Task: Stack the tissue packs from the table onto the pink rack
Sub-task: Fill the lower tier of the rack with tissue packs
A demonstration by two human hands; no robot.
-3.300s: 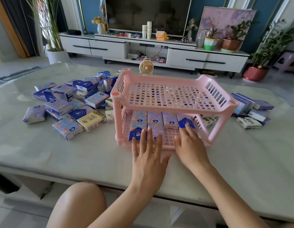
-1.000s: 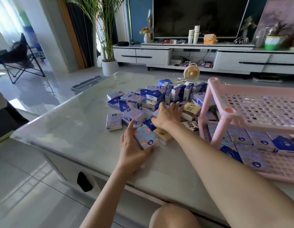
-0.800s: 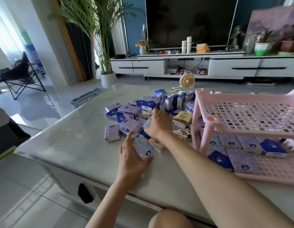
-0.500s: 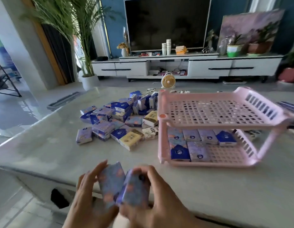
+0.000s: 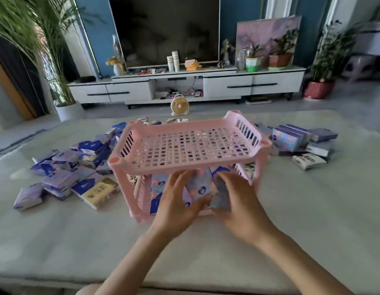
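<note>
Placing: two packs entering the lower tier of the rack (image 5: 150,168).
A heap (image 5: 63,179) of soft-looking purple-blue packs lies on the desk (image 5: 291,231) at the rack's nine o'clock. The left hand (image 5: 174,207) curls its fingers round one pack (image 5: 198,185); the right hand (image 5: 242,207) fingers grip another pack (image 5: 222,195). Next, likely: slide both flat beside the row (image 5: 158,184) inside. A second heap (image 5: 299,143) sits at three o'clock.

Blue-purple tissue packs (image 5: 157,184) on lower shelf of pink rack (image 5: 163,169)
</note>
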